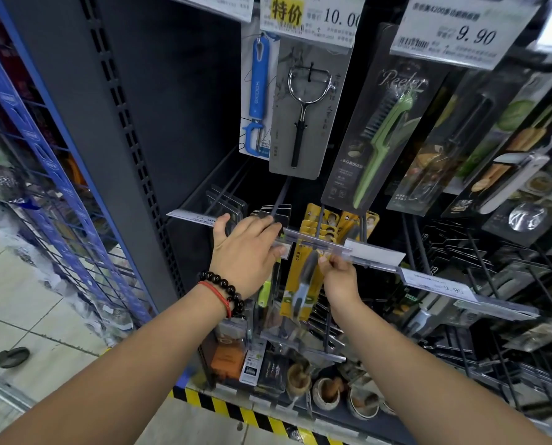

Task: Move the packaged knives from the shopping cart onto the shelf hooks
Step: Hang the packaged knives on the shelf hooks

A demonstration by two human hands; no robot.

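We see one view only: head camera, wide-angle, looking forward and down. Close to shelf hooks (281,200), arms reaching in from near edge. Floor (27,284) at left, shelving filling right.

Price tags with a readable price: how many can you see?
4: 10.00 tag top centre, 9.90 tag top right, 13.9 tag by left hand, 9.9 tag lower right. Others unreadable.

Place: a shop aisle, kitchenware section.
Evidence: price tags (446,27) reading 10.00 and 9.90 above hooks (281,195) hung with carded peelers (303,110) and knives (300,281).
Floor: pale tiles (20,284), hazard-striped shelf base (236,409).
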